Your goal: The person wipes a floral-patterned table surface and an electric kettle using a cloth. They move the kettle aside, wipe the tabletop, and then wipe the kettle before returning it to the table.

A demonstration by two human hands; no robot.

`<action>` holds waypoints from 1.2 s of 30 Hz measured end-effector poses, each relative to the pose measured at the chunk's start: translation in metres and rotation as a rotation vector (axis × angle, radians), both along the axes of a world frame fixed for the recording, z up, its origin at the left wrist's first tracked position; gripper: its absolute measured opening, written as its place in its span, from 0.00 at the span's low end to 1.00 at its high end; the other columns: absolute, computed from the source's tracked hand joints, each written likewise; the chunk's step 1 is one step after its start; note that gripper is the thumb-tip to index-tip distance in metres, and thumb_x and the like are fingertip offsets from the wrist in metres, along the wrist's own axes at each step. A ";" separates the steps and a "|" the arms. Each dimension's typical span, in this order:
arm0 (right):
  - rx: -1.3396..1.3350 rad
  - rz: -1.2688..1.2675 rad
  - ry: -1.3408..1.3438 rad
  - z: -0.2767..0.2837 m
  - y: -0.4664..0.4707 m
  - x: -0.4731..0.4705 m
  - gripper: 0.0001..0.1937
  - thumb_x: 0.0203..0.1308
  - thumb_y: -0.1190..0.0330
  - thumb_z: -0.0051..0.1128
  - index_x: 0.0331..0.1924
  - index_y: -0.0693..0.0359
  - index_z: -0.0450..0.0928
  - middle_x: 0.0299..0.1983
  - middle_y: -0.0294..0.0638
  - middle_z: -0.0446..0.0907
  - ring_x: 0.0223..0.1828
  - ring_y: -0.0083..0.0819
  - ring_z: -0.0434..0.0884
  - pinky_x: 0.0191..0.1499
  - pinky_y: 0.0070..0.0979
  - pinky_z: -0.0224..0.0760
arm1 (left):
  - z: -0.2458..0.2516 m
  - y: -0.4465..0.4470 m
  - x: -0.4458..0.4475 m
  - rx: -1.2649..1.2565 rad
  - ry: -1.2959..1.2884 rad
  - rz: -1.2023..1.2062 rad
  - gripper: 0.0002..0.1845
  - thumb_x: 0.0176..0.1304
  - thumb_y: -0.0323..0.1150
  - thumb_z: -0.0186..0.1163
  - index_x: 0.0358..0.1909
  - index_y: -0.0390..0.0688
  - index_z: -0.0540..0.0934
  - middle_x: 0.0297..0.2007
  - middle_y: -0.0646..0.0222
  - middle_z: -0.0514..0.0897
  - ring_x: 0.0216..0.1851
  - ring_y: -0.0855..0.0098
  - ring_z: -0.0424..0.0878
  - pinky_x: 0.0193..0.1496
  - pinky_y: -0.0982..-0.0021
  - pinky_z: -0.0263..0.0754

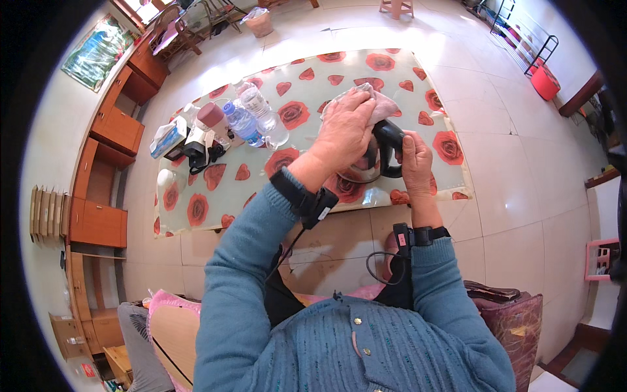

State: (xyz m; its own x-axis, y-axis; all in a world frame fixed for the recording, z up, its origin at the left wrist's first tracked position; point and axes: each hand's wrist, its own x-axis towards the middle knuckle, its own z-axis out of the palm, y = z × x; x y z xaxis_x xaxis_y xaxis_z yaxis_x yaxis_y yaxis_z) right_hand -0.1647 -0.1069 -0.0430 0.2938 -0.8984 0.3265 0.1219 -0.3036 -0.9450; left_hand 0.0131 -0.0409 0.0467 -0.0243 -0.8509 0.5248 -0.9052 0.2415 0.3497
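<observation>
My left hand (345, 122) lies palm down on a pale pinkish cloth (384, 107), its fingers stretched over it. The cloth rests against the top of a kettle with a shiny body (360, 172). My right hand (416, 159) grips the kettle's black handle (389, 134) at its right side, thumb along the outer edge. My left hand and forearm hide much of the kettle. Beneath it is a low table (313, 92) with a rose and heart patterned cover. Each wrist wears a black strap with a small cabled device.
On the table's left stand a blue-labelled water bottle (243, 125), a clear plastic bottle (255, 102), a glass mug (275, 133), a pink-lidded bottle (210, 115), a tissue pack (169, 137), a black strapped object (197, 156) and a white-lidded jar (169, 179). Wooden cabinets (105, 223) line the left wall.
</observation>
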 end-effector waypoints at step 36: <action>-0.069 -0.032 0.031 -0.003 -0.003 0.000 0.18 0.70 0.54 0.57 0.42 0.63 0.81 0.21 0.30 0.74 0.23 0.16 0.72 0.27 0.19 0.65 | -0.129 0.077 0.044 -0.145 0.803 0.465 0.24 0.69 0.28 0.52 0.67 0.36 0.69 0.63 0.53 0.72 0.63 0.58 0.71 0.65 0.61 0.67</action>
